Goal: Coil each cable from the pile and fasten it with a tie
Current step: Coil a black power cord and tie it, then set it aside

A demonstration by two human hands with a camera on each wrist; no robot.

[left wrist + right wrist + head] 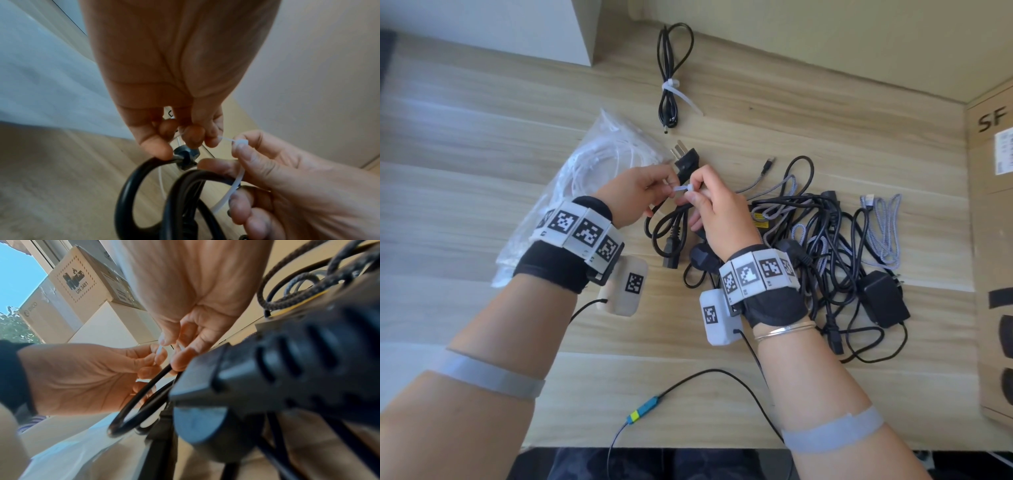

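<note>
A black power cable (671, 228) is folded into loops and held just above the table, its plug (686, 161) pointing away from me. A white zip tie (683, 188) is looped round the bundle. My left hand (667, 190) pinches the tie's thin tail (223, 138). My right hand (693, 196) pinches the tie's head (239, 142), and its lower fingers curl round the loops (185, 186). In the right wrist view the cable's black connector (287, 369) fills the near right. The untidy cable pile (825, 236) lies right of my hands.
One tied black cable (671, 68) lies at the far middle. A clear bag of white ties (599, 171) sits left of my hands. A cardboard box (993, 240) stands along the right edge and a white box (517, 27) at the far left. A black adapter (883, 301) sits in the pile.
</note>
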